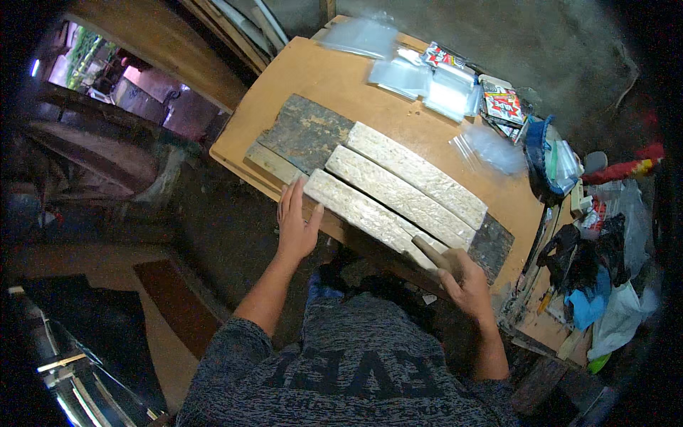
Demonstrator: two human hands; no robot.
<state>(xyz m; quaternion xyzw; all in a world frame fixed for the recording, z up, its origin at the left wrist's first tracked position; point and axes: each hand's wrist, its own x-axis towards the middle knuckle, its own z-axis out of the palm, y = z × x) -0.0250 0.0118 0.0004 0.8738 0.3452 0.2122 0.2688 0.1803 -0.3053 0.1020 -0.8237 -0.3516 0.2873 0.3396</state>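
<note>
Three long whitish slabs that look like tempeh lie side by side on a dark wooden board: a far slab (420, 171), a middle slab (398, 196) and a near slab (356, 206). My left hand (294, 224) rests at the left end of the near slab, fingers stretched out and thumb apart, holding nothing. At the slab's right end, my right hand (466, 281) is closed round a knife with a brown handle (428, 251). Its thin blade is hard to make out against the pale surface. The dark board (306, 128) shows at both ends of the slabs.
Clear plastic bags (448, 92) lie in stacks along the far side of the tan table (270, 78). Beside them are small printed boxes (502, 105) and a blue basket (538, 160) with plastic in it. Crumpled bags (615, 320) pile up at the right.
</note>
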